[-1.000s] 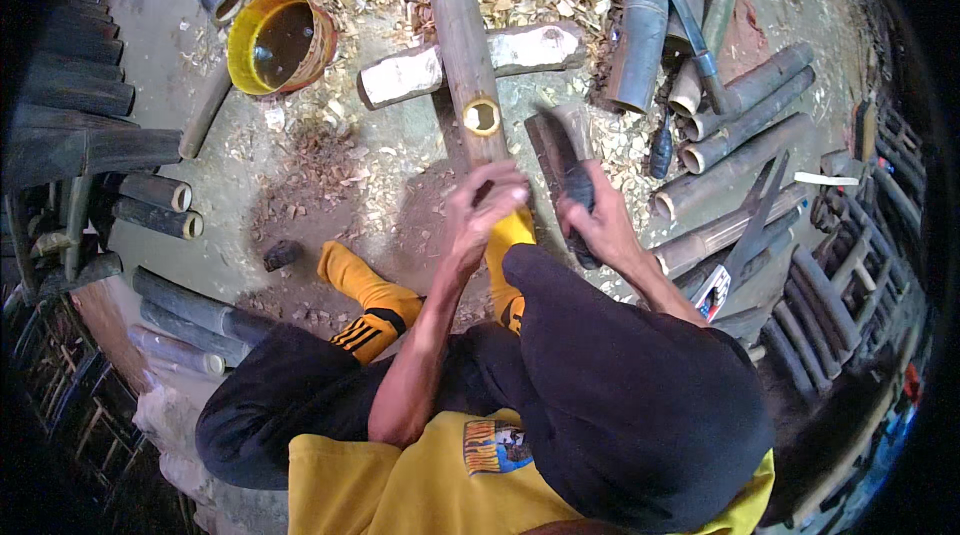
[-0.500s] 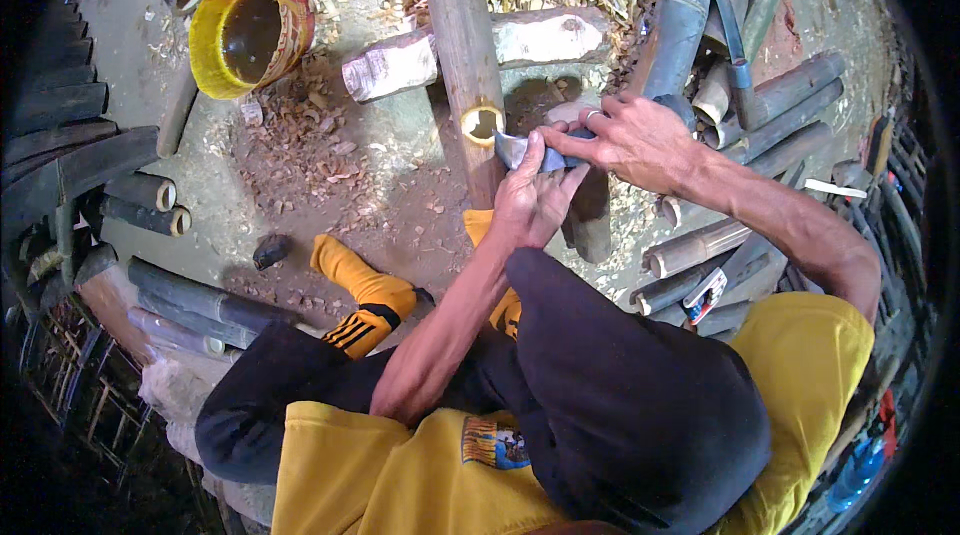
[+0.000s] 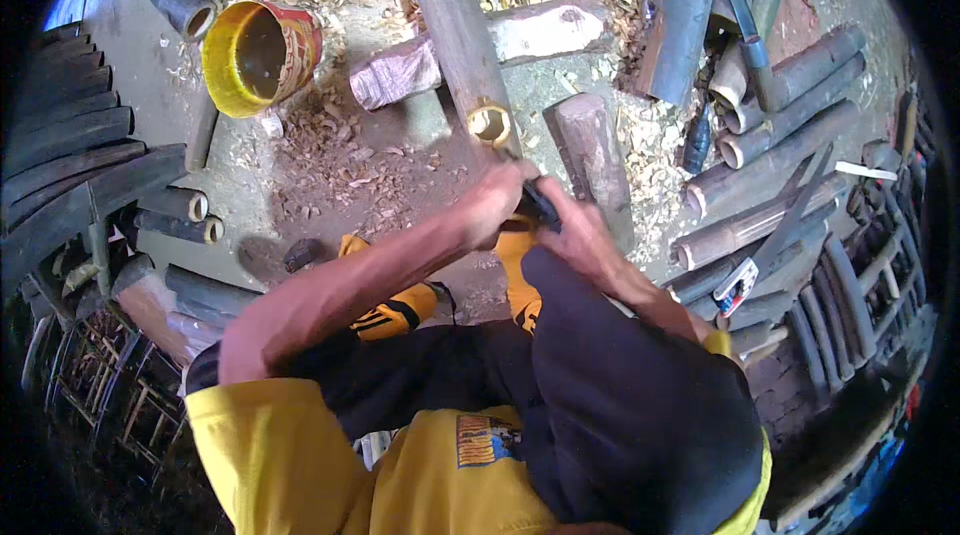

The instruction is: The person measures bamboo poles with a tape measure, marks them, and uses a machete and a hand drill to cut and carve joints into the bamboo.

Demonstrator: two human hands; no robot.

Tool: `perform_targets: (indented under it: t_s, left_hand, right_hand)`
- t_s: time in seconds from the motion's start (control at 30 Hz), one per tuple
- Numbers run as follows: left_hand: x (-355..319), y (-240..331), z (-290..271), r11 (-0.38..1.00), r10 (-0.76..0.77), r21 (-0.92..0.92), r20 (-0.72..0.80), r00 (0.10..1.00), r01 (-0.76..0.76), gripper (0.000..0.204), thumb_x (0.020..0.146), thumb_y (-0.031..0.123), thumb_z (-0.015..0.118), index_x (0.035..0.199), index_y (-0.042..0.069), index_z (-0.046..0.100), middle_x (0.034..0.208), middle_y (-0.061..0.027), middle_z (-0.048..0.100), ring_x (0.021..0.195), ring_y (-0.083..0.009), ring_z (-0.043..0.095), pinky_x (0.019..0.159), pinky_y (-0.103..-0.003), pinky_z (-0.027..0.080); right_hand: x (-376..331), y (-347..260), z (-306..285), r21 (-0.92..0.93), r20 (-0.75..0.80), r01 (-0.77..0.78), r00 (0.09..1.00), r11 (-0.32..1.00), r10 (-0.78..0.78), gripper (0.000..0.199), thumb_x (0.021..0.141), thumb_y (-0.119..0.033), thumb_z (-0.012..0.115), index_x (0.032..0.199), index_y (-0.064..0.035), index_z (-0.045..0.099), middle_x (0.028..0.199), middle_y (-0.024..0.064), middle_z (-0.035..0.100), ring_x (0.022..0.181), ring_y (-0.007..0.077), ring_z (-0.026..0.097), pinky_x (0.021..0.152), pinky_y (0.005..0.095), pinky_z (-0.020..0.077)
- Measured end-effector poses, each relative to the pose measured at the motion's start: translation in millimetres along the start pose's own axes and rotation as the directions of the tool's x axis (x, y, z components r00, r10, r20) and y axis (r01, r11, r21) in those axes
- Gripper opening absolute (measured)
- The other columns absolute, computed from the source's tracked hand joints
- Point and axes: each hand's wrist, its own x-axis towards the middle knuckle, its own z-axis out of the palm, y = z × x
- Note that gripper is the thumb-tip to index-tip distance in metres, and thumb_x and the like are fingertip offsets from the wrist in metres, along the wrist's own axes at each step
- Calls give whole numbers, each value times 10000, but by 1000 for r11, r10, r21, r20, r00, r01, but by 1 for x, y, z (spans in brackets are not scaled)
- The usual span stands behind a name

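Head view: left hand (image 3: 497, 203) and right hand (image 3: 568, 230) meet just below the cut end of the bamboo pole (image 3: 455, 30). Both fists are closed around a dark handle (image 3: 541, 205); its blade is hidden. A log (image 3: 590, 150) lies just right; a yellow bucket (image 3: 260, 55) sits at upper left.

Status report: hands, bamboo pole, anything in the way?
Both hands, left and right, closed on dark tool. Bamboo pole lies across log. Wooden block beside pole's cut end.
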Motion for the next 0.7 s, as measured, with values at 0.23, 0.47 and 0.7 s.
perform_targets:
  t_s: [0.23,0.47,0.7]
  left_hand:
    - [7,11,13,817,342,-543,184,921,-195,408,866,308,474,1151,16,464,1145,-149,523,1063,-229,515,934,-409,405]
    - [28,-9,25,33,746,-993,100,659,113,341,938,228,414,1242,75,415,1247,-82,461,1170,-222,425,1046,-402,305]
    - [13,-12,51,330,489,-942,122,863,-54,340,933,266,422,1225,94,412,1177,-120,474,1119,-265,458,994,-452,373]
  right_hand:
    - [60,-45,-84,-729,308,251,951,637,-22,438,739,-102,574,1159,-143,456,773,146,611,684,339,606,596,422,487]
    - [132,-118,-67,-572,801,761,599,-306,-6,101,750,-146,570,843,-111,592,678,37,622,616,168,618,506,313,449]
    - [95,-64,-106,-741,629,625,774,245,-73,329,747,-154,589,1074,-145,551,635,85,585,609,249,622,533,388,488]
